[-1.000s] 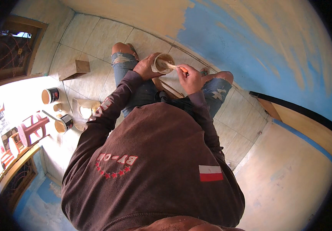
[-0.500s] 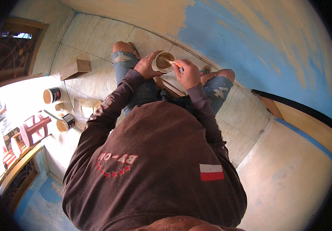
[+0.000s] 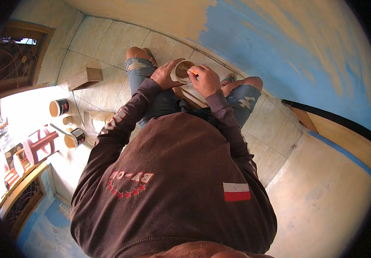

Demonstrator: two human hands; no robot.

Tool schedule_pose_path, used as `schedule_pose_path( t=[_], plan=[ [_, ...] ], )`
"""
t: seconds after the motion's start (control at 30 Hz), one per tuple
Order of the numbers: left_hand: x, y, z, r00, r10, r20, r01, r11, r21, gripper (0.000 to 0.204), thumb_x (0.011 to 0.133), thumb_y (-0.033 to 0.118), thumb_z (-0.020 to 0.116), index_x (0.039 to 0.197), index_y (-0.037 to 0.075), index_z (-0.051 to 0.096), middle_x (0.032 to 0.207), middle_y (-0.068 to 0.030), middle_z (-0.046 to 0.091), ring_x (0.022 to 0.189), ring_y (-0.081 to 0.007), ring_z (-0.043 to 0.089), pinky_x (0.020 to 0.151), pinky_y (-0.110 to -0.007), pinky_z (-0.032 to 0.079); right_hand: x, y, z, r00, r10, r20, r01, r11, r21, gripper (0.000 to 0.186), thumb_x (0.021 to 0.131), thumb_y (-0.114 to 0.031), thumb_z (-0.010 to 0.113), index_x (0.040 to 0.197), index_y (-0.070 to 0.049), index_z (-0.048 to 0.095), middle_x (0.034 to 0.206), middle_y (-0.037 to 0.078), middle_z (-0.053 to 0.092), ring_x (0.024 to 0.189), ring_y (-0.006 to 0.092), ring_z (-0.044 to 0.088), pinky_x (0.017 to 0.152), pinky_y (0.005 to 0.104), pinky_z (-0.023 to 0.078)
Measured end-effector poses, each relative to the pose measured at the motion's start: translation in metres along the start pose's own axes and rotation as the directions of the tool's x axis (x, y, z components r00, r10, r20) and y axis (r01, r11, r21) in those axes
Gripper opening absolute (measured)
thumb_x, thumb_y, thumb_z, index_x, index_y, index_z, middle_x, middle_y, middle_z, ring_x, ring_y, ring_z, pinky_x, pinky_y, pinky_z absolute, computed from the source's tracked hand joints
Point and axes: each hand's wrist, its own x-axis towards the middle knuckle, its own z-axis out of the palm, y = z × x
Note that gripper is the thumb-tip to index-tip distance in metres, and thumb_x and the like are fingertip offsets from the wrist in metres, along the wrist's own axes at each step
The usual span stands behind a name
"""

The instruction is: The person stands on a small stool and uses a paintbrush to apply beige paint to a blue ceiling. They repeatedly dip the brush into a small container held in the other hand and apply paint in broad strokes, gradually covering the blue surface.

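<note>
My left hand (image 3: 164, 75) grips a white tub (image 3: 183, 64) from its side, between my spread knees; pale tan material shows inside. My right hand (image 3: 207, 79) is closed on an orange-handled brush or tool (image 3: 193, 72) over the tub's mouth; its working end is mostly hidden by my fingers and the tub. Below my hands a piece of wood (image 3: 180, 93) shows between my legs.
On the tiled floor (image 3: 95, 36) at left are a box (image 3: 87, 78), two paint buckets (image 3: 59, 107) (image 3: 75, 138), a pale sack (image 3: 93, 124) and a pink plastic stool (image 3: 37, 146). A partly painted blue wall (image 3: 280, 60) rises ahead; doorways stand at left.
My right hand has shifted left, further over the tub, with the tool sunk lower in it and turned. The left hand stays on the tub, nearly still.
</note>
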Motion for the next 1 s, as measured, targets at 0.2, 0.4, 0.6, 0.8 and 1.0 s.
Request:
schedule_pose_path(
  t=[0.2,0.4,0.6,0.8,1.0],
  plan=[
    [0.0,-0.001,0.001,0.999,-0.03,-0.012,0.031,0.999,0.015,0.095,0.069,0.029,0.089,0.148,0.013,0.038,0.129,-0.0214,0.06,0.12,-0.0401,0.059,0.097,-0.045,0.051,-0.004,-0.001,0.0,0.998,0.051,-0.025,-0.051,0.999,0.012,0.017,0.089,-0.026,0.068,0.093,-0.009,0.069,0.089,0.012,0.068,0.08,0.0357,0.066,0.067,0.044,0.053],
    [0.001,0.001,0.0,1.0,-0.011,-0.021,0.011,1.0,0.008,0.094,0.069,0.032,0.088,0.147,0.012,0.039,0.128,-0.0221,0.06,0.12,-0.0403,0.058,0.098,-0.045,0.05,-0.015,0.008,0.003,0.988,0.108,-0.113,-0.094,0.988,0.121,0.016,0.088,-0.022,0.07,0.093,-0.007,0.07,0.088,0.013,0.068,0.081,0.0358,0.067,0.068,0.0432,0.053],
    [0.001,0.003,0.0,0.997,-0.068,0.034,0.067,0.997,0.03,0.09,0.071,0.031,0.088,0.146,0.012,0.042,0.132,-0.0192,0.059,0.122,-0.0369,0.058,0.099,-0.044,0.05,-0.019,0.011,0.006,0.992,0.099,-0.084,-0.089,0.99,0.108,0.017,0.088,-0.022,0.07,0.094,-0.006,0.07,0.088,0.014,0.069,0.08,0.0361,0.067,0.067,0.0431,0.053],
    [0.002,-0.002,0.003,0.998,-0.058,0.003,0.058,0.998,0.004,0.091,0.07,0.031,0.088,0.146,0.011,0.041,0.131,-0.0207,0.059,0.122,-0.038,0.058,0.1,-0.044,0.049,-0.018,0.006,0.007,0.984,0.119,-0.134,-0.094,0.98,0.175,0.017,0.088,-0.022,0.071,0.094,-0.005,0.071,0.087,0.015,0.07,0.076,0.0351,0.067,0.065,0.0419,0.053],
    [0.003,0.0,0.001,0.991,-0.135,-0.022,0.135,0.991,-0.014,0.092,0.07,0.033,0.088,0.145,0.008,0.04,0.132,-0.021,0.059,0.123,-0.0379,0.058,0.101,-0.043,0.049,-0.021,0.007,0.002,0.935,0.319,-0.155,-0.274,0.927,0.256,0.021,0.091,-0.024,0.07,0.094,-0.003,0.071,0.074,0.012,0.069,0.064,0.0251,0.066,0.059,0.034,0.05]
  ],
)
